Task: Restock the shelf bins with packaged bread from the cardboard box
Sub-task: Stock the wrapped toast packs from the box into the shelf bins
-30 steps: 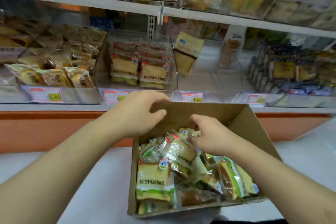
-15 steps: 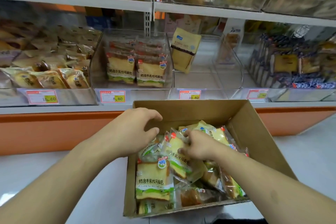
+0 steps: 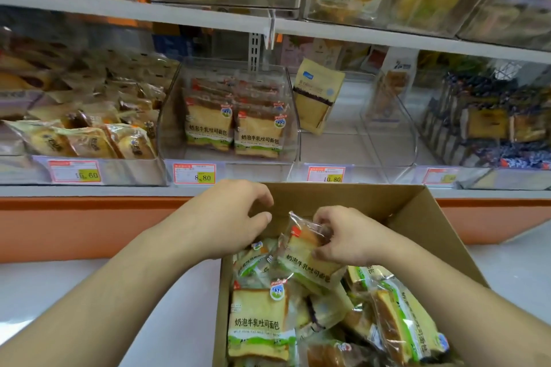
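On the lower shelf, far left: a bin [image 3: 89, 140] of brown-wrapped buns behind a 16.60 tag. Next right, behind the 8.80 tag [image 3: 194, 173]: the clear bin [image 3: 229, 110] half filled with milk-toast packs standing in two rows, same print as those below. Nearer, over the left rim of the cardboard box [image 3: 351, 197]: left hand [image 3: 229, 217], fingers loosely curled, holding nothing. Right of it: right hand [image 3: 346, 235] pinching the top of one bread pack [image 3: 304, 259], part-lifted from the heap inside the box. Step in hand, seemingly: picking. Next move likely calls for lifting clear and carrying up-left into that matching bin, upright, label forward.
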